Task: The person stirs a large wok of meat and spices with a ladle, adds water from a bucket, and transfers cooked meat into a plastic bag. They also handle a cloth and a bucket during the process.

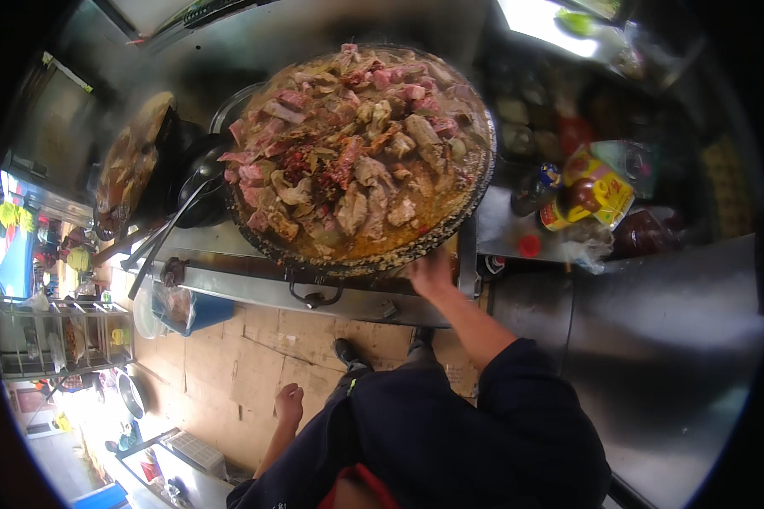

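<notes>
A large round pan [356,266] heaped with meat chunks [350,165] in brown sauce stands on the steel cooking counter. Some pieces look pink, others browned, and dried red spices lie in the middle. Just below the pan's front right rim is my right hand [431,273]; its fingers are blurred and partly hidden, so I cannot tell whether it touches anything. My left hand [288,404] hangs low beside my body with curled fingers and nothing visible in it. A looped handle [316,299] juts from the pan's front.
Long-handled ladles [184,210] lean left of the pan, near dark cookware. A blue bin [210,312] stands below the counter, and a metal rack [60,337] is farther left. Bottles and yellow packaging [592,191] crowd the right side. Cardboard [261,362] covers the floor.
</notes>
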A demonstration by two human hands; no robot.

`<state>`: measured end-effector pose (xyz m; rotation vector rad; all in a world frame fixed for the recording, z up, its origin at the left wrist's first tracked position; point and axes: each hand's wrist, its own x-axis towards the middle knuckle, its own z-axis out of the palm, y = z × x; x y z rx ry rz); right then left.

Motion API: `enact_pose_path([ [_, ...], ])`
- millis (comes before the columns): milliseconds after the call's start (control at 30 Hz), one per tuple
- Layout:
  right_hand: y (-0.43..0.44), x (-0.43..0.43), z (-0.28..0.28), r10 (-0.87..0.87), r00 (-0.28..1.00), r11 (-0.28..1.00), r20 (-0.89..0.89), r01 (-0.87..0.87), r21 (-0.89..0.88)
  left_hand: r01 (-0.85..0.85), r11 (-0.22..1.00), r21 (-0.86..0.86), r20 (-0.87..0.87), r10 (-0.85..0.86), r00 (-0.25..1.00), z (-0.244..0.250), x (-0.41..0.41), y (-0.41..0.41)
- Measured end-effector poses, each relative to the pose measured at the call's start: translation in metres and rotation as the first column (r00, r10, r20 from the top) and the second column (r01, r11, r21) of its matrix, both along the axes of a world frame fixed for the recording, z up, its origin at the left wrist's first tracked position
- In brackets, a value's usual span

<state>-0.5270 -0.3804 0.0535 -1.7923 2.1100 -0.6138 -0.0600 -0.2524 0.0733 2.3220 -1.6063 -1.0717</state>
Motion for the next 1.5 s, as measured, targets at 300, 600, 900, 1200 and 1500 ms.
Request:
enact_pose_path([
  [300,0.002,-0.044,0.005,-0.041,0.821,0.755,-0.569,0.398,0.521,0.108,0.994,-0.032,-0.005,-0.108,0.994,-0.049,0.149,-0.038],
  [600,0.033,-0.022,0.004,-0.194,0.936,0.874,-0.294,0.301,0.382,0.031,0.998,-0.06,-0.034,-0.033,0.999,-0.058,0.193,-0.064],
  [900,0.021,0.0,0.009,-0.241,0.9,0.705,-0.363,0.42,0.572,0.039,0.998,-0.056,-0.071,-0.042,0.997,-0.04,0.149,-0.066],
  [1200,0.019,-0.002,0.023,-0.131,0.936,0.619,-0.328,0.335,0.71,-0.012,0.994,-0.113,-0.044,0.007,0.999,-0.034,0.151,-0.066],
  [1500,0.024,-0.007,-0.027,-0.433,0.864,0.59,-0.256,0.486,0.645,-0.085,0.995,-0.046,-0.059,0.082,0.995,-0.042,0.207,-0.08],
])
